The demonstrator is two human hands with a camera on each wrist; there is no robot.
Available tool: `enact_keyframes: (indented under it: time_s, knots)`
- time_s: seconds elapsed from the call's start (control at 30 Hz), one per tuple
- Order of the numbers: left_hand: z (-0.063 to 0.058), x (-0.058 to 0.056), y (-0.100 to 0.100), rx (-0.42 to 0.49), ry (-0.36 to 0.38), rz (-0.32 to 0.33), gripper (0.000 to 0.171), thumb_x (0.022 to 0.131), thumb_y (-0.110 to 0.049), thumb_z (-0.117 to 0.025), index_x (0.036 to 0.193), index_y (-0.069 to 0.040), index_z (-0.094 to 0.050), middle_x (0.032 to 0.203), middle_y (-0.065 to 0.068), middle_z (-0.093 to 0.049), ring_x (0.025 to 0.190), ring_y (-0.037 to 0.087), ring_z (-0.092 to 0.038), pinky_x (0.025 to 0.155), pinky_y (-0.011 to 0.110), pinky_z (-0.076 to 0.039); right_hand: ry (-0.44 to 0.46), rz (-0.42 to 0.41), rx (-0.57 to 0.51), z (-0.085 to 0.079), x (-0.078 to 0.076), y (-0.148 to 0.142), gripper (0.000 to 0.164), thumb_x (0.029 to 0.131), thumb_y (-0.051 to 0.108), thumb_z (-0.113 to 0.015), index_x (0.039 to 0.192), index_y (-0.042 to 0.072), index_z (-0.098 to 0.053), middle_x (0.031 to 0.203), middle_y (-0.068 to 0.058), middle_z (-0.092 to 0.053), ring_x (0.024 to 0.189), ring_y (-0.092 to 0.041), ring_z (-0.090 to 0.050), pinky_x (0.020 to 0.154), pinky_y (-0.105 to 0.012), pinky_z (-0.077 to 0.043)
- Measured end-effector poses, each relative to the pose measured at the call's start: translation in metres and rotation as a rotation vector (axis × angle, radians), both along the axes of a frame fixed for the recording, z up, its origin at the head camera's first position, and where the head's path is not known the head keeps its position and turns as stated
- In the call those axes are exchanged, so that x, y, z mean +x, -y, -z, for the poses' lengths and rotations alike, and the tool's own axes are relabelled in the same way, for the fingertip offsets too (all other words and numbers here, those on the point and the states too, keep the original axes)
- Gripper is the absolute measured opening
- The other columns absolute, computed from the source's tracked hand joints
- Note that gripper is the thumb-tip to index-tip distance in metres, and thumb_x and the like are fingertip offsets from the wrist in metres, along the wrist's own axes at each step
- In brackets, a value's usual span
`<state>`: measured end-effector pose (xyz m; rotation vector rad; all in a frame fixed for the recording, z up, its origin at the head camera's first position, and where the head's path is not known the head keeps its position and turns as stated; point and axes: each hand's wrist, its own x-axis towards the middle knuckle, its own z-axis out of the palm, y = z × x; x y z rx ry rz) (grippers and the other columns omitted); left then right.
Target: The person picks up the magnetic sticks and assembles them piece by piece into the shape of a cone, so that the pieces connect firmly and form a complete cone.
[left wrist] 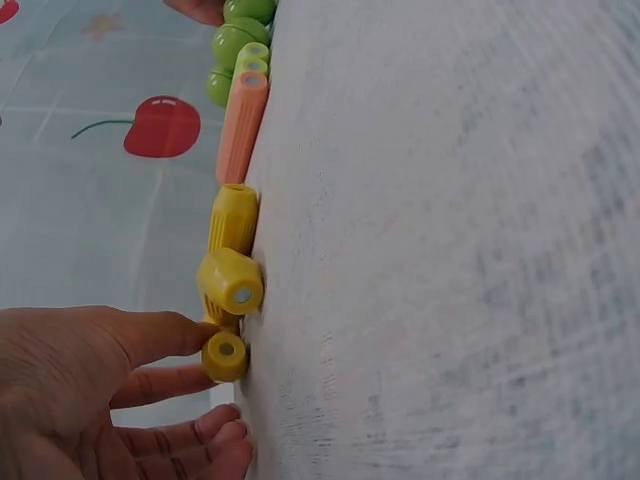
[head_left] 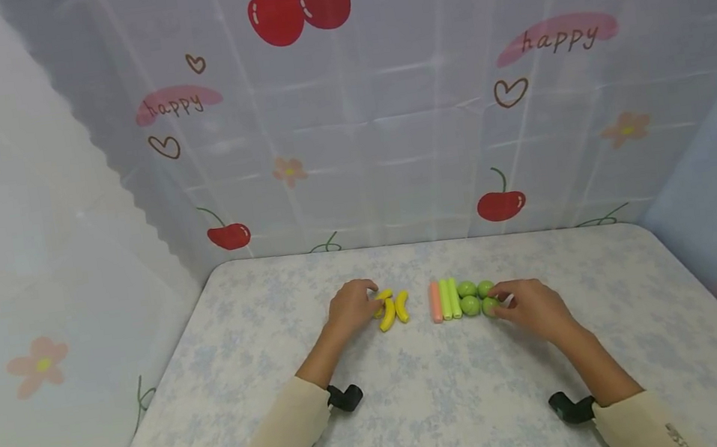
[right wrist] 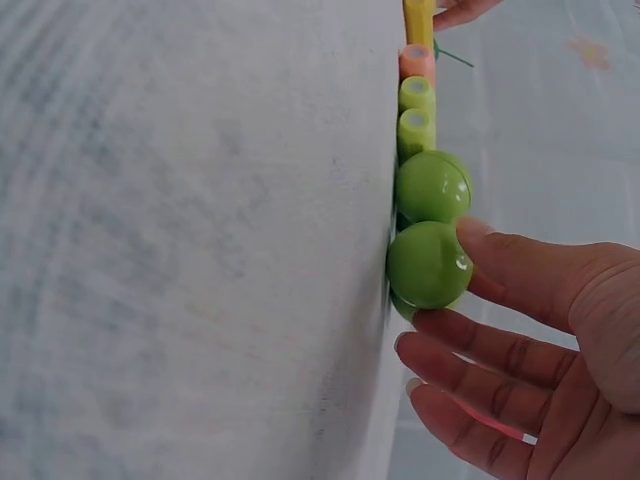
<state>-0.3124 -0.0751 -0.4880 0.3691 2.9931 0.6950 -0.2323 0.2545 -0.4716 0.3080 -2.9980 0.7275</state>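
Observation:
My left hand [head_left: 350,306] is at a small cluster of curved yellow rods [head_left: 402,306] on the table. In the left wrist view its thumb and index finger pinch the nearest yellow rod [left wrist: 226,357], which has a grey disc in its end. To the right, my right hand [head_left: 536,307] is at a two-by-two group of green balls [head_left: 470,305]. Thumb and fingers grip the near right green ball [right wrist: 430,265], and another green ball [right wrist: 433,187] stands beside it. The far balls are partly hidden in the right wrist view.
Between the hands lie a straight coral rod [head_left: 435,302] and two light green rods [head_left: 450,299], side by side against the balls. The pale mottled table [head_left: 436,402] extends toward me. A cherry-print curtain [head_left: 380,130] hangs behind its far edge.

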Motion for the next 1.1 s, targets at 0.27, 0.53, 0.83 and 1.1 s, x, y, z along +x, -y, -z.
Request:
enact_keyframes:
  time_s: [0.27, 0.53, 0.83, 1.1]
  knots:
    - [-0.001, -0.004, -0.003, -0.072, -0.027, -0.039, 0.02, 0.093, -0.019, -0.076, 0.111, -0.009, -0.073, 0.107, 0.007, -0.072, 0.08, 0.019, -0.065, 0.065, 0.034, -0.055, 0.018, -0.007, -0.001, 0.004, 0.0, 0.0, 0.031, 0.084, 0.018, -0.084, 0.111, 0.006, -0.075, 0.093, -0.005, -0.074, 0.082, -0.023, -0.068, 0.067, -0.042, -0.056]
    - [-0.003, 0.001, 0.013, 0.094, 0.006, -0.048, 0.018, 0.092, -0.018, -0.078, 0.106, -0.009, -0.07, 0.095, 0.006, -0.07, 0.075, 0.017, -0.062, 0.061, 0.031, -0.052, 0.041, -0.033, 0.006, 0.004, 0.001, -0.004, 0.036, 0.085, 0.017, -0.083, 0.117, 0.003, -0.074, 0.094, -0.007, -0.074, 0.083, -0.024, -0.069, 0.068, -0.042, -0.056]
    - [-0.01, 0.018, 0.04, 0.207, -0.045, 0.024, 0.023, 0.091, -0.013, -0.078, 0.114, -0.007, -0.075, 0.087, 0.005, -0.066, 0.061, 0.014, -0.056, 0.053, 0.027, -0.047, -0.032, -0.03, -0.01, -0.012, 0.005, -0.006, 0.034, 0.085, 0.015, -0.082, 0.115, 0.002, -0.074, 0.092, -0.007, -0.074, 0.08, -0.023, -0.068, 0.063, -0.038, -0.055]
    - [-0.013, 0.038, 0.049, 0.467, 0.107, 0.067, 0.026, 0.092, -0.01, -0.076, 0.117, -0.005, -0.07, 0.096, 0.009, -0.071, 0.06, 0.022, -0.067, 0.051, 0.034, -0.057, -0.051, -0.054, -0.033, -0.022, 0.01, 0.004, 0.036, 0.086, 0.015, -0.082, 0.117, 0.002, -0.072, 0.094, -0.006, -0.074, 0.078, -0.019, -0.067, 0.064, -0.035, -0.056]
